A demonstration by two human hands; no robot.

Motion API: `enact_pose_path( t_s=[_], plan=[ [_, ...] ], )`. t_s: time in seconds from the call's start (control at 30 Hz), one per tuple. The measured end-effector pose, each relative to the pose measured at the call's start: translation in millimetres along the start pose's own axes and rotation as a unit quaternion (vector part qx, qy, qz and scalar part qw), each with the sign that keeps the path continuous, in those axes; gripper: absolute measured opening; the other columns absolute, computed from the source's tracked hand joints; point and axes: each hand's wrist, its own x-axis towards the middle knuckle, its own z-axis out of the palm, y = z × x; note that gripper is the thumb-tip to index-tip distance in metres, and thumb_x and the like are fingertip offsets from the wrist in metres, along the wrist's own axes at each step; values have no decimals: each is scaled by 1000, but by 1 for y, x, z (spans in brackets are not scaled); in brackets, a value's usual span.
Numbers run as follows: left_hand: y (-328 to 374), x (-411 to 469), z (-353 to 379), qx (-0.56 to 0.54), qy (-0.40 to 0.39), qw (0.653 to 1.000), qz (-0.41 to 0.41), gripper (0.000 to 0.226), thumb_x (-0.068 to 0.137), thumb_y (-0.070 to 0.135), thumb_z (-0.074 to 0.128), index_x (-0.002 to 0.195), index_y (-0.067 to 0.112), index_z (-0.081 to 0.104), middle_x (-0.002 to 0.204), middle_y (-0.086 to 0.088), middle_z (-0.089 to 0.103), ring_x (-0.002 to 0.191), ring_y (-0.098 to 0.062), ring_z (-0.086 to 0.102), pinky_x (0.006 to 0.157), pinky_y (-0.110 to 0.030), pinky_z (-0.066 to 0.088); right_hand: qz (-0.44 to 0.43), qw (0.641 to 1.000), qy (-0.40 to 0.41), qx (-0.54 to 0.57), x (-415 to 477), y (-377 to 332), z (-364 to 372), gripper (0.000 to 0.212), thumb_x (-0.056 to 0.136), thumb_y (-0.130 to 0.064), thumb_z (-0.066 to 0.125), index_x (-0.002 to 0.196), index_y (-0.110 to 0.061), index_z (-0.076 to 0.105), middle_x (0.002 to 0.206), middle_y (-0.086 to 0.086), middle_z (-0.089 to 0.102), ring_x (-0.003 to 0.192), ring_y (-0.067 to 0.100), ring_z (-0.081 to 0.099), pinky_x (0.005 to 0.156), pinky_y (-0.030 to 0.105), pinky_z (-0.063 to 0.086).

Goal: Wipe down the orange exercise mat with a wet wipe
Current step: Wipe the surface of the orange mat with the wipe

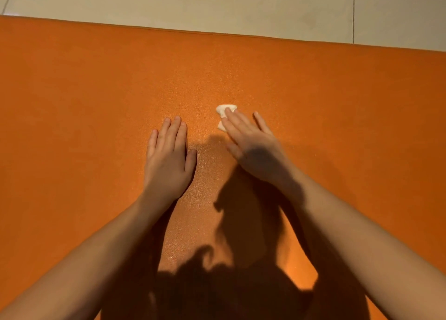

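Pale floor tiles are running across the top of the view, with a dark grout line crossing them at the far left and another at the far right. Below them the orange exercise mat is lying flat on the floor and filling the rest of the view. Its far edge is slanting slightly downward from left to right.

Left hand: I am resting it palm down on the mat, a little left of centre. The fingers are lying straight and close together, the thumb is sitting out to the side, and it is holding nothing.

Right hand: I am laying it open, fingers straight and angled toward the upper left, little finger splayed apart from the rest. It is looking slightly blurred. The fingers are pressing down on the wet wipe, not curling around it.

Wet wipe: small, white and crumpled, it is lying on the mat near the middle, under my right fingers. One part is poking out past the fingertips and another beside the index finger. The two hands are staying apart, with bare mat between them.

Shadows of my head and arms are falling on the near part of the mat, between my forearms. A fine speckled sheen is showing there; whether it is moisture I cannot tell.
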Motion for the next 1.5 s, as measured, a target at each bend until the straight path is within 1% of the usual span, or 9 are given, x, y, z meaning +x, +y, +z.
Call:
enact_pose_path(
  t_s=[0.17,0.37,0.53,0.77,0.97,1.1,1.23,1.43,1.5],
  plan=[
    [-3,-4,-5,-26,-19,999,0,63,100,44,25,153,10,26,162,-5,19,151,-19,6,120,-38,-3,166,986,13,0,3,-3,6,62,103,-42,21,156,-14,6,164,3,-4,151,17,-6,122,43,-7],
    [-17,-28,-6,-20,-13,999,22,60,99,43,29,151,14,34,160,-3,25,150,-17,10,120,-41,3,-71,996,13,-50,-21,-12,18,60,92,-38,37,141,-5,47,150,13,43,138,28,42,111,55,27],
    [-17,-28,-5,-22,-1,999,24,56,99,38,33,149,13,36,159,-3,29,150,-19,13,121,-42,6,161,985,62,-13,-17,4,14,66,96,-41,17,155,-11,17,163,5,8,151,21,5,118,43,-9],
    [-16,-29,-4,-17,8,999,31,56,99,36,32,148,8,39,156,-7,34,148,-22,19,120,-44,7,-112,992,14,-54,-47,-14,32,57,96,-42,33,142,-10,44,149,12,44,138,28,42,114,49,16],
    [-18,-30,-3,-29,11,999,32,55,100,35,32,148,10,39,157,-5,33,149,-20,18,121,-42,6,186,978,94,14,-41,-9,26,70,94,-44,15,153,-9,24,162,7,16,151,23,9,118,42,-10],
    [-17,-29,-4,-32,8,999,34,55,99,35,32,148,11,38,158,-4,31,149,-21,17,121,-42,6,52,997,49,34,-57,-53,38,61,94,-39,33,145,-8,42,156,13,33,146,29,28,118,43,1],
    [-17,-29,-3,-30,8,999,31,56,99,36,31,149,11,37,158,-5,31,149,-22,17,121,-39,4,-79,996,11,-36,-74,-42,44,58,96,-42,34,145,-11,39,152,10,40,141,27,37,117,46,13],
    [-17,-28,-4,1,-17,999,44,59,98,35,26,150,8,35,158,-9,30,149,-26,18,119,-44,6,138,990,22,23,-68,-44,29,73,90,-46,13,152,-9,29,162,6,19,150,22,15,120,45,0],
    [-16,-26,-5,11,-33,999,34,61,97,35,26,151,8,32,160,-8,27,149,-25,16,120,-45,6,98,994,-1,44,-76,-68,35,76,89,-47,14,152,-9,28,162,6,17,150,22,14,121,48,5]
  ],
)
